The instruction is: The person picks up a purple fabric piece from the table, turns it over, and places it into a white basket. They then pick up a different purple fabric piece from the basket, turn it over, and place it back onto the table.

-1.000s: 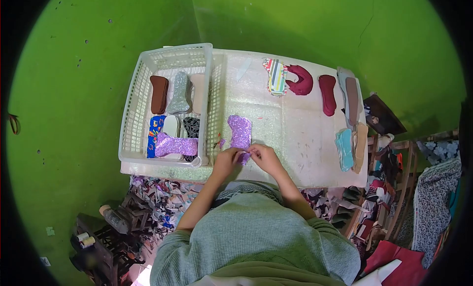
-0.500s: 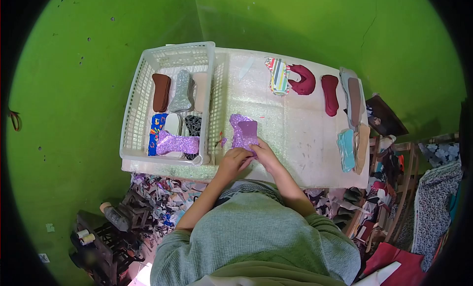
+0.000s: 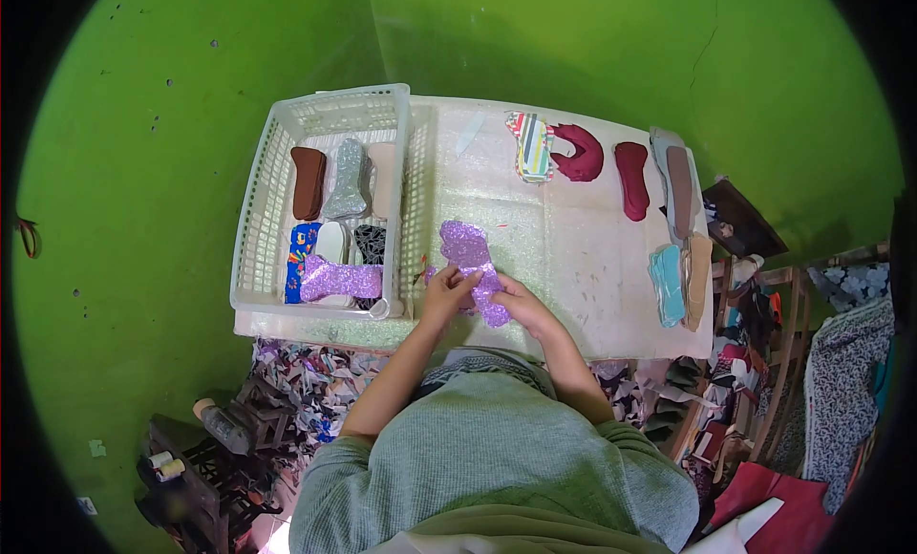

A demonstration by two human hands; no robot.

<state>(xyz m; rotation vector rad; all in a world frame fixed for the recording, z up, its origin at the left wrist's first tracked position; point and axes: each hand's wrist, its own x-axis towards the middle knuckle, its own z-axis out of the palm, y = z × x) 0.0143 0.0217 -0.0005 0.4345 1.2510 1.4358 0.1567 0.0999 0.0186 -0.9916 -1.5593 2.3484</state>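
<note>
A purple glitter cut-out piece (image 3: 464,246) with a rounded, wide end lies on the table in front of me, and its sparkly lower part reaches down between my hands. My left hand (image 3: 447,296) pinches its left edge near the middle, thumb and fingers together. On the other side, my right hand (image 3: 522,304) grips the right edge of the lower part. Small purple scraps (image 3: 430,272) lie just left of my left fingers. Close by on the left, a similar purple glitter piece (image 3: 341,279) rests across other pieces in the white plastic basket (image 3: 405,201).
The basket also holds brown pieces (image 3: 308,183), silver glitter pieces (image 3: 349,180) and blue patterned pieces (image 3: 299,260). Striped pieces (image 3: 531,148), maroon pieces (image 3: 631,180), turquoise pieces (image 3: 666,285) and tan pieces (image 3: 696,282) lie along the table's far and right sides. Fabric scraps (image 3: 315,387) cover the floor.
The plain purple patch over the glitter piece no longer shows as before. The glitter part now extends down to the lower right between my hands, which have moved slightly apart.
</note>
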